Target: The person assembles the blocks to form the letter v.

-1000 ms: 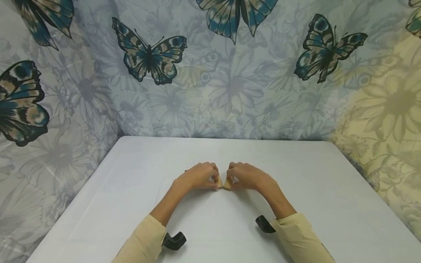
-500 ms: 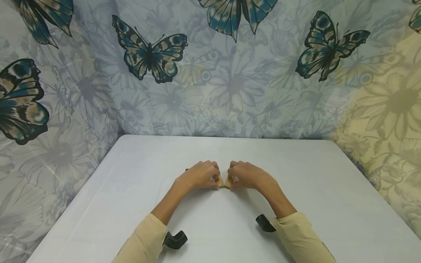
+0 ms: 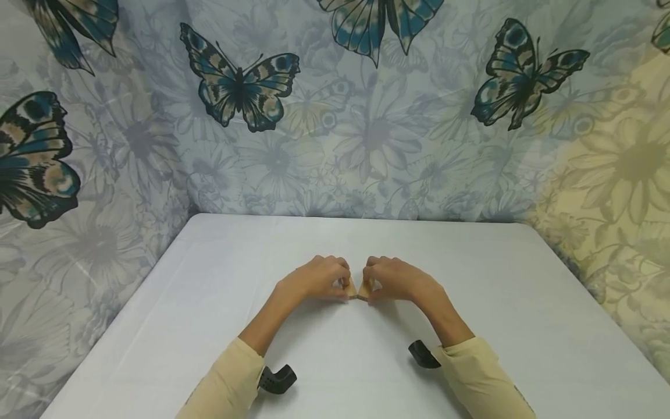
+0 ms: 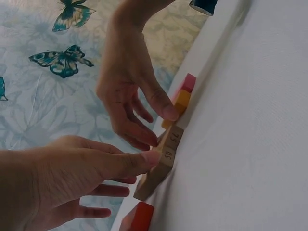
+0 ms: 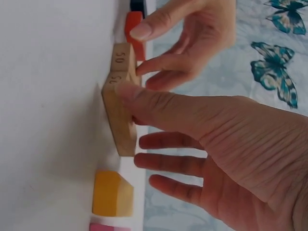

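Two pale wooden blocks stand at the middle of the white table, their near corners meeting and their far ends apart in a V. My left hand (image 3: 319,278) pinches the left wooden block (image 4: 156,173), printed 50, with its thumb on the near end. From the other side my right hand (image 3: 398,279) holds the right wooden block (image 5: 120,120), printed 75, its thumb pressing near the number. In both wrist views the other fingers are spread, and the fingertips behind the blocks are partly hidden.
Behind the hands lie a red-orange block (image 4: 139,216), a yellow block (image 5: 107,192), a pink block (image 5: 109,227) and a dark object (image 5: 138,6). Butterfly-patterned cloth (image 3: 366,145) rises behind the white table (image 3: 335,361). Black curved pieces (image 3: 277,379) stick out at the sleeves.
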`<move>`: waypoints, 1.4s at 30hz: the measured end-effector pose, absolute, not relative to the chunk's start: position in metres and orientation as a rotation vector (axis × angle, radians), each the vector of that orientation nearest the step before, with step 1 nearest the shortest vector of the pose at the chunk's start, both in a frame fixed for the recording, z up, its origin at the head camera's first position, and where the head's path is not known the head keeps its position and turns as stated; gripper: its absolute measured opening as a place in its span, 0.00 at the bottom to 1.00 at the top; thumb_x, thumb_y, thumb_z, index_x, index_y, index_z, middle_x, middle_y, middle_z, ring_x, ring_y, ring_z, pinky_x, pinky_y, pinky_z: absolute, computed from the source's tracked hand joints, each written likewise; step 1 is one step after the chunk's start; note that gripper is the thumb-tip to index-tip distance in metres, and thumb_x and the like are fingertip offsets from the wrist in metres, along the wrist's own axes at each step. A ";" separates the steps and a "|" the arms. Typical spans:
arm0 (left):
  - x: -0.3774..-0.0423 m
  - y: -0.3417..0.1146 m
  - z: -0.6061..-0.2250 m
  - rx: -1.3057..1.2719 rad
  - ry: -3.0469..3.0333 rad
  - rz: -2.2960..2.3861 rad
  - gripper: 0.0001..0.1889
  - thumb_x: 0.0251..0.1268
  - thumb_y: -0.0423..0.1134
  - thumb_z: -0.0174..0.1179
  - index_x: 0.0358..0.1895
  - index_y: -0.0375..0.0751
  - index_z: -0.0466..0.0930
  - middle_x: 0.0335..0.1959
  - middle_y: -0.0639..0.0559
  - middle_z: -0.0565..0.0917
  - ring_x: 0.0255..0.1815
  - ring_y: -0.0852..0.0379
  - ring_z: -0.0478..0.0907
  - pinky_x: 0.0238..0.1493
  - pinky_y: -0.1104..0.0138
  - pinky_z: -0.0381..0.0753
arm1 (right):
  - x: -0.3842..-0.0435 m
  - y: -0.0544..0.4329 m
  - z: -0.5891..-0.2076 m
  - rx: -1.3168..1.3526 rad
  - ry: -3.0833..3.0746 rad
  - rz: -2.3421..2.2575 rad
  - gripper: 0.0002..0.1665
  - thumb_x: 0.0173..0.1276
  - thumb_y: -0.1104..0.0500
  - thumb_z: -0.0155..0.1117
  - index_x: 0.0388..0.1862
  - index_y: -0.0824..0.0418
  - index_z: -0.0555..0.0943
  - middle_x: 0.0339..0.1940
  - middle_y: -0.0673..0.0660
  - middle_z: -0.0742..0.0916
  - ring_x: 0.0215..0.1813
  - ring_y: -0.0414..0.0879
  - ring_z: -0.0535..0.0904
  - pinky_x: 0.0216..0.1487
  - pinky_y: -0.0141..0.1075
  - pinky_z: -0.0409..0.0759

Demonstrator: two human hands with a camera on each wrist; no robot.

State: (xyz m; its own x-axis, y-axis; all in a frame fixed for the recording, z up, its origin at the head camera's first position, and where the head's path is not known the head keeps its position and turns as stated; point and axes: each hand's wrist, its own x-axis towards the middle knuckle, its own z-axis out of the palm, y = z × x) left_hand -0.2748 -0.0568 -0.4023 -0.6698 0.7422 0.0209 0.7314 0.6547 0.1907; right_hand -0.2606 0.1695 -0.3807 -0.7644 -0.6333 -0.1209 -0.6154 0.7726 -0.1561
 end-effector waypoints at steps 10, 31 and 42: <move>-0.271 -0.073 -0.403 1.264 2.655 0.366 0.22 0.73 0.54 0.64 0.64 0.50 0.84 0.70 0.51 0.81 0.68 0.52 0.79 0.71 0.46 0.76 | -0.265 0.195 -0.367 -0.805 2.793 -0.252 0.27 0.68 0.53 0.76 0.63 0.57 0.82 0.63 0.58 0.84 0.61 0.56 0.84 0.65 0.53 0.83; -0.267 -0.072 -0.401 1.319 2.652 0.253 0.23 0.72 0.54 0.66 0.64 0.49 0.85 0.71 0.50 0.80 0.70 0.51 0.79 0.69 0.48 0.79 | -0.271 0.209 -0.368 -0.575 2.682 -0.272 0.30 0.61 0.60 0.80 0.62 0.56 0.83 0.55 0.53 0.85 0.45 0.47 0.79 0.50 0.44 0.83; -0.264 -0.073 -0.401 1.319 2.635 0.225 0.21 0.73 0.51 0.66 0.65 0.51 0.84 0.70 0.53 0.79 0.46 0.60 0.83 0.68 0.50 0.78 | -0.271 0.207 -0.373 -0.621 2.677 -0.228 0.27 0.60 0.60 0.81 0.59 0.56 0.83 0.49 0.51 0.85 0.48 0.46 0.78 0.56 0.46 0.83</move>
State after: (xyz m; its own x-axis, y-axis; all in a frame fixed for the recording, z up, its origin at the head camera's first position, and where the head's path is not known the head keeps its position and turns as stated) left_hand -0.2645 -0.0726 -0.4011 -0.5877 0.8032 -0.0974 0.7750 0.5935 0.2170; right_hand -0.2711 0.2069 -0.3734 -0.8293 -0.4522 -0.3283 -0.3900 0.8891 -0.2394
